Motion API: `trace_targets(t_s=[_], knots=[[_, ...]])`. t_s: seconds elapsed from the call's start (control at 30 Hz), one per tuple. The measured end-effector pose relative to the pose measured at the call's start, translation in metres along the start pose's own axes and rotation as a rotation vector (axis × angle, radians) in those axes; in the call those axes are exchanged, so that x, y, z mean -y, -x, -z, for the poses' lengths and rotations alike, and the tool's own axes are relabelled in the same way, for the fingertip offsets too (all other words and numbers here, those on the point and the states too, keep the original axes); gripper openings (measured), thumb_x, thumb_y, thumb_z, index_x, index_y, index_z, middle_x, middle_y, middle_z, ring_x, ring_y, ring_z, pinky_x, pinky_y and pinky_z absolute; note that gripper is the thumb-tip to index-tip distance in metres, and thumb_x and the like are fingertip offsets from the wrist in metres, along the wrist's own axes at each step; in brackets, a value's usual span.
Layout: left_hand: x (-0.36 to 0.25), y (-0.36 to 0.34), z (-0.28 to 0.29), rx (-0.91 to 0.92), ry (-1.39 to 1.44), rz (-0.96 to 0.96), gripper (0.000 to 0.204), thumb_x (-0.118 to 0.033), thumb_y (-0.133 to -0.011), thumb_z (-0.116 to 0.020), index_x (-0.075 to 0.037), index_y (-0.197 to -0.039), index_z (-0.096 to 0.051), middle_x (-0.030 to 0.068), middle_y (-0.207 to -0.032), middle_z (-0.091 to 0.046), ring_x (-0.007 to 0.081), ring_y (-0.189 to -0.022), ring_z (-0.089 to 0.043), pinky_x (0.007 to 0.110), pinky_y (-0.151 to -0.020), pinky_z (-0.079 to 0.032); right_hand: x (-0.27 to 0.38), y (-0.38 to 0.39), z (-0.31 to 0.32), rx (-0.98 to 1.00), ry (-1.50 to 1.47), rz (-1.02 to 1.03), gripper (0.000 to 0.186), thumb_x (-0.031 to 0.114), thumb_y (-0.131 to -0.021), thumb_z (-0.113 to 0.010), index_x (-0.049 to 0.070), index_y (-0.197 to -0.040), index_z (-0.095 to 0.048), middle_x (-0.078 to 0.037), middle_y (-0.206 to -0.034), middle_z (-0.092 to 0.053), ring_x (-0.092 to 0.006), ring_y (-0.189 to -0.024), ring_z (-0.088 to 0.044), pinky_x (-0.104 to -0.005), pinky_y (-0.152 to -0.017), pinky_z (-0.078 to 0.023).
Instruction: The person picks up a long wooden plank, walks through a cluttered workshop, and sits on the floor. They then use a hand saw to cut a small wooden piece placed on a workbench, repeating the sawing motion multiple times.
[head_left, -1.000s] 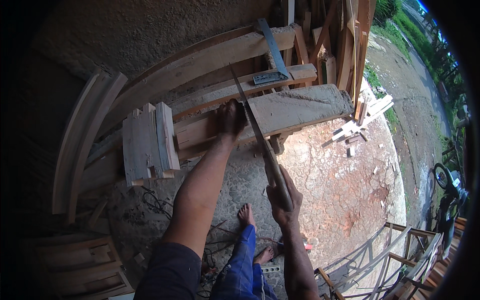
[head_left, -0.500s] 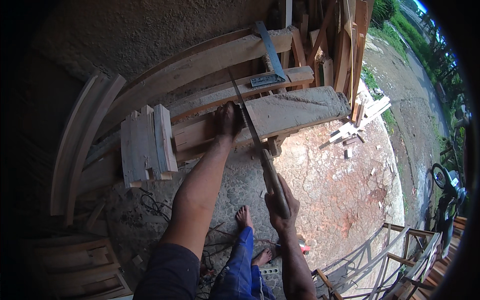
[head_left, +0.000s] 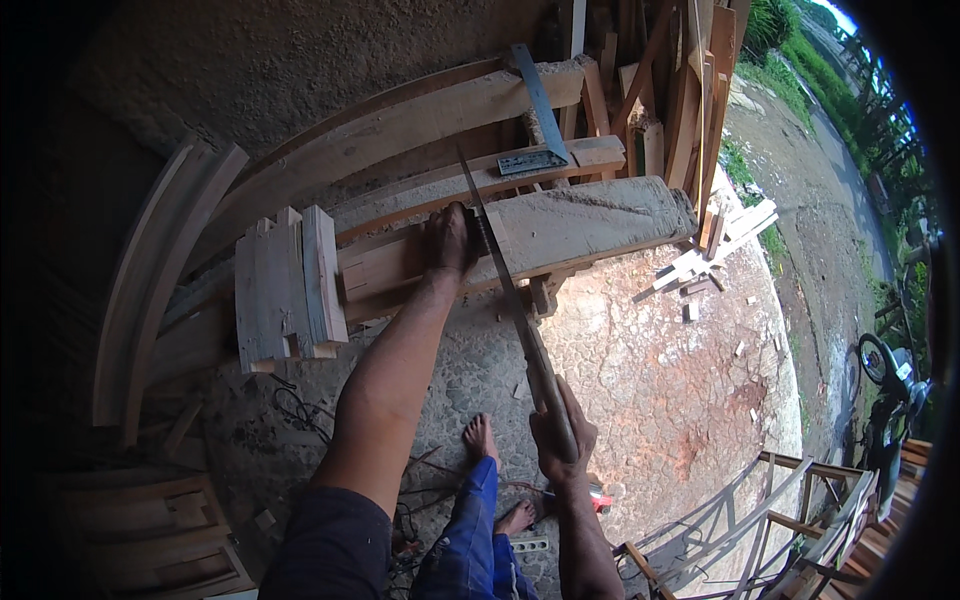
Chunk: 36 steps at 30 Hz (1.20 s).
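Observation:
My right hand (head_left: 565,430) is wrapped around the handle of a handsaw (head_left: 512,290), low and right of centre. The long, narrow blade slants up and away across a piece of wood (head_left: 385,265) on the bench. My left hand (head_left: 453,240) is closed on that wood, just left of the blade, its fingertips partly hidden. Right of the blade, a thick, rough plank (head_left: 590,220) forms the bench top. Behind it, a metal try square (head_left: 540,110) lies across two beams.
Several short, notched boards (head_left: 285,285) are stacked at the bench's left. Long timbers (head_left: 165,290) lean farther left, and upright offcuts (head_left: 690,110) stand at the back right. White wood scraps (head_left: 715,245) and a wooden frame (head_left: 810,500) are on the right. Cables (head_left: 300,405) lie on the floor.
My right hand has drawn the saw back toward me, so its handle sits lower. My left hand stays on the wood. The whole view has shifted slightly.

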<state>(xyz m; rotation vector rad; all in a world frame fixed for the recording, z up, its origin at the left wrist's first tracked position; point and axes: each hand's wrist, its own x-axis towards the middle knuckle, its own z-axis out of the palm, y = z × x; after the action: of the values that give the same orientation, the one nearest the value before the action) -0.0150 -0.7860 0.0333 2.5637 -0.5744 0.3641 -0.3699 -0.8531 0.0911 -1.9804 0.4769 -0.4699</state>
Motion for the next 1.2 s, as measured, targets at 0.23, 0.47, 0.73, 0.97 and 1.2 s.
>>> trace_targets(t_s=[0.23, 0.47, 0.73, 0.97, 1.2], knots=[[-0.011, 0.003, 0.013, 0.037, -0.124, -0.003, 0.014, -0.015, -0.086, -0.061, -0.007, -0.097, -0.058, 0.0169, -0.1, -0.067, 0.0339, -0.103, -0.062, 0.05, -0.087, -0.044, -0.021, 0.077, 0.022, -0.091, 0.28, 0.153, 0.051, 0.02, -0.085, -0.072, 0.004, -0.132, -0.059, -0.016, -0.102, -0.072, -0.0277, -0.081, -0.073, -0.0371, -0.068, -0.056], [-0.013, -0.002, 0.009, 0.019, -0.048, -0.017, 0.017, -0.014, -0.082, -0.064, -0.005, -0.095, -0.058, 0.0178, -0.096, -0.066, 0.0351, -0.1, -0.062, 0.05, -0.088, -0.045, -0.016, -0.012, -0.016, -0.06, 0.022, 0.134, 0.062, 0.014, -0.082, -0.075, 0.007, -0.139, -0.053, -0.018, -0.099, -0.071, -0.0281, -0.07, -0.071, -0.0365, -0.061, -0.054], [-0.02, 0.003, 0.008, 0.013, -0.096, -0.041, 0.019, -0.018, -0.081, -0.064, -0.006, -0.096, -0.058, 0.0174, -0.095, -0.066, 0.0354, -0.1, -0.062, 0.049, -0.088, -0.045, -0.041, 0.04, -0.006, -0.063, 0.206, 0.167, 0.061, 0.017, -0.08, -0.076, -0.001, -0.134, -0.055, -0.021, -0.102, -0.071, -0.0289, -0.076, -0.073, -0.037, -0.062, -0.056], [0.014, -0.007, -0.009, 0.01, -0.091, -0.008, 0.015, -0.015, -0.084, -0.059, -0.007, -0.097, -0.059, 0.0165, -0.098, -0.067, 0.0349, -0.101, -0.062, 0.05, -0.088, -0.044, -0.03, 0.018, -0.005, -0.014, 0.116, 0.156, 0.061, 0.014, -0.081, -0.076, 0.003, -0.137, -0.054, -0.02, -0.107, -0.071, -0.0299, -0.082, -0.073, -0.0379, -0.068, -0.057], [-0.011, 0.005, 0.005, 0.009, -0.064, 0.003, 0.016, -0.013, -0.083, -0.06, -0.006, -0.097, -0.058, 0.0171, -0.098, -0.067, 0.0356, -0.1, -0.062, 0.052, -0.086, -0.045, -0.036, 0.057, 0.004, -0.022, 0.405, 0.118, 0.06, 0.02, -0.079, -0.077, 0.002, -0.133, -0.056, -0.017, -0.101, -0.072, -0.0273, -0.072, -0.072, -0.0368, -0.059, -0.055]])
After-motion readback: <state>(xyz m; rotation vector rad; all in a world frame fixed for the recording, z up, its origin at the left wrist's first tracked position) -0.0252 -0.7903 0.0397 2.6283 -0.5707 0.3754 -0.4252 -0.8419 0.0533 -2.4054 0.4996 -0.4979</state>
